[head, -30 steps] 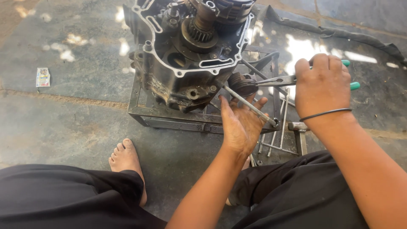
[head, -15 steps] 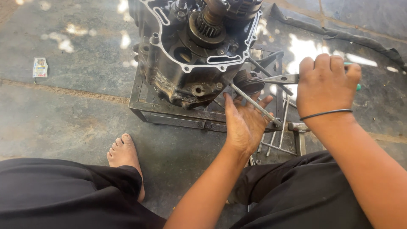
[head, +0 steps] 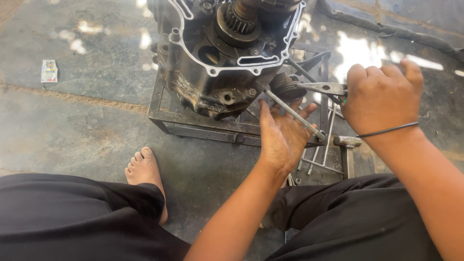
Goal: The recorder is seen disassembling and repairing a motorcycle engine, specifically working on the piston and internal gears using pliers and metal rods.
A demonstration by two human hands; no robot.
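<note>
While your left hand (head: 282, 137) lies open, palm up, under the long rod (head: 294, 115) beside the engine case (head: 212, 63), your right hand (head: 382, 99) is fisted around the pliers (head: 321, 88).

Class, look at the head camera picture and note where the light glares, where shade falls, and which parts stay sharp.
Head view: sunlight blows out white patches on the concrete floor beyond the right hand; the engine case sits in even shade with its gasket edge crisp; the left hand is sharp; the top of the engine is cut off by the frame edge.
</note>
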